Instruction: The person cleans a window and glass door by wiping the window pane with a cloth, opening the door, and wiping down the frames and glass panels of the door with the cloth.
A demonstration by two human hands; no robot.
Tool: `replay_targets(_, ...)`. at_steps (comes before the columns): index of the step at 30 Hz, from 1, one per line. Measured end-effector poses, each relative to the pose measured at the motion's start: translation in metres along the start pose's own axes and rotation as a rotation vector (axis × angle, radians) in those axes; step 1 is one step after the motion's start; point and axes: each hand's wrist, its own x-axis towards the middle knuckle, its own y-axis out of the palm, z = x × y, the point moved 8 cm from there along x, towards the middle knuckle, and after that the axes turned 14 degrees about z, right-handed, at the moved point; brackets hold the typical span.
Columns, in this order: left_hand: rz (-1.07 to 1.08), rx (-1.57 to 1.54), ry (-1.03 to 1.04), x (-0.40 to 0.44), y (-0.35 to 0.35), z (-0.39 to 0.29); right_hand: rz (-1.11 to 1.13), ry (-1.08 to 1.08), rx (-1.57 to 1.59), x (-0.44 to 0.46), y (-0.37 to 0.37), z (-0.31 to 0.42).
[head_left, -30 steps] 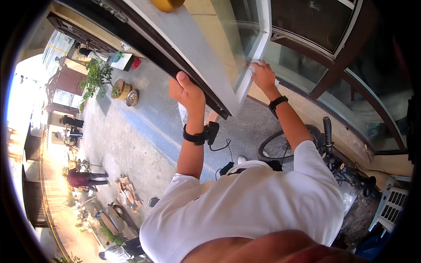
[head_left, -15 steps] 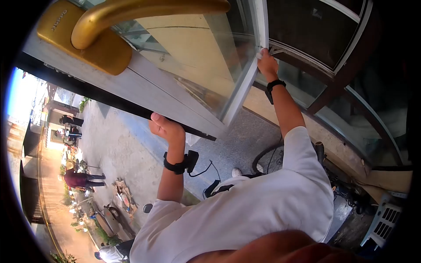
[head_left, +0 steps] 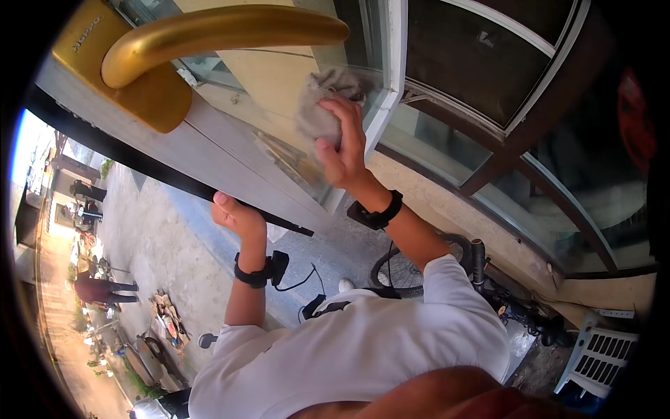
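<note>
In the head view, my right hand presses a crumpled grey cloth to the glass pane of a white-framed door. Its fingers are bent over the cloth. My left hand grips the dark outer edge of that door, thumb showing and the other fingers mostly hidden behind the edge. A gold lever handle juts from the door frame, close to the camera and above my left hand. Both wrists wear black straps, and a cable hangs from the left one.
Brown-framed windows stand to the right. Below them are a bicycle wheel and a white slatted plastic item. On the left, a person in a dark red top stands in the yard near a parked scooter and flattened cardboard.
My right hand has moved left and slightly down from the frame's far edge onto the glass, where the cloth now shows. My left hand still holds the door edge; the view has shifted.
</note>
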Motion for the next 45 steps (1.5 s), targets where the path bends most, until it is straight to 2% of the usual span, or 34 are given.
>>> replay_targets(1,-0.015,-0.001,0.006,0.001,-0.001,-0.001,0.062,-0.121,-0.127,0.011,0.007,0.026)
replay_targets(2,-0.012,0.003,0.009,0.002,0.0,-0.005,0.057,-0.12,-0.125,0.014,0.01,0.021)
replay_targets(4,-0.082,-0.033,0.027,0.004,0.001,-0.013,0.061,-0.331,-0.251,0.03,0.017,0.013)
replay_targets(7,-0.107,-0.013,0.046,0.003,0.0,-0.013,-0.002,-0.316,-0.379,0.05,0.002,-0.022)
replay_targets(10,-0.113,0.0,0.019,0.0,-0.002,-0.008,-0.118,-0.054,-0.447,0.073,-0.033,-0.087)
replay_targets(11,-0.101,0.011,0.02,0.0,-0.002,-0.007,-0.102,-0.058,-0.457,0.074,-0.039,-0.105)
replay_targets(13,-0.107,0.015,0.033,0.001,0.0,-0.008,-0.189,0.12,-0.346,0.069,-0.06,-0.149)
replay_targets(15,-0.14,0.055,0.065,0.001,-0.002,-0.01,-0.158,0.172,-0.428,0.05,-0.064,-0.165)
replay_targets(17,-0.096,0.073,0.036,-0.003,-0.01,0.003,-0.16,0.445,-0.461,0.015,-0.066,-0.194)
replay_targets(20,-0.046,0.0,0.047,-0.002,-0.003,-0.001,-0.123,0.739,-0.412,-0.068,-0.055,-0.252)
replay_targets(21,-0.034,-0.059,0.071,0.004,0.002,-0.003,-0.108,0.78,-0.341,-0.08,-0.055,-0.265)
replay_targets(23,-0.045,0.083,0.099,0.003,0.0,-0.009,-0.054,0.893,-0.199,-0.061,-0.062,-0.259)
replay_targets(25,-0.054,0.035,0.132,0.007,0.001,-0.02,-0.058,0.84,-0.156,-0.017,-0.069,-0.239)
replay_targets(27,-0.046,-0.015,0.153,0.012,0.001,-0.027,0.013,0.65,-0.203,0.048,-0.078,-0.215)
replay_targets(29,-0.025,-0.054,0.155,0.011,0.003,-0.031,0.054,0.398,-0.22,0.121,-0.082,-0.149)
replay_targets(30,0.086,-0.05,0.082,0.006,0.002,-0.008,0.105,0.276,-0.147,0.153,-0.082,-0.12)
replay_targets(31,0.085,-0.012,0.085,0.004,0.001,-0.005,0.156,0.159,-0.072,0.176,-0.08,-0.089)
replay_targets(33,0.031,-0.071,0.109,0.009,0.001,-0.02,0.252,-0.118,-0.305,0.202,-0.064,-0.014)
replay_targets(34,0.025,-0.076,0.104,0.008,0.0,-0.019,0.262,-0.12,-0.307,0.21,-0.057,0.005)
replay_targets(36,0.043,-0.014,0.101,0.007,-0.001,-0.017,0.282,-0.344,-0.501,0.212,-0.042,0.047)
replay_targets(41,0.067,-0.023,0.069,0.008,0.002,-0.015,0.095,-0.347,-0.44,0.275,-0.074,0.002)
replay_targets(43,0.023,-0.028,0.136,0.008,0.0,-0.018,-0.009,-0.023,-0.386,0.29,-0.1,-0.05)
replay_targets(45,0.045,0.012,0.11,0.006,-0.003,-0.016,-0.066,0.203,-0.368,0.273,-0.119,-0.11)
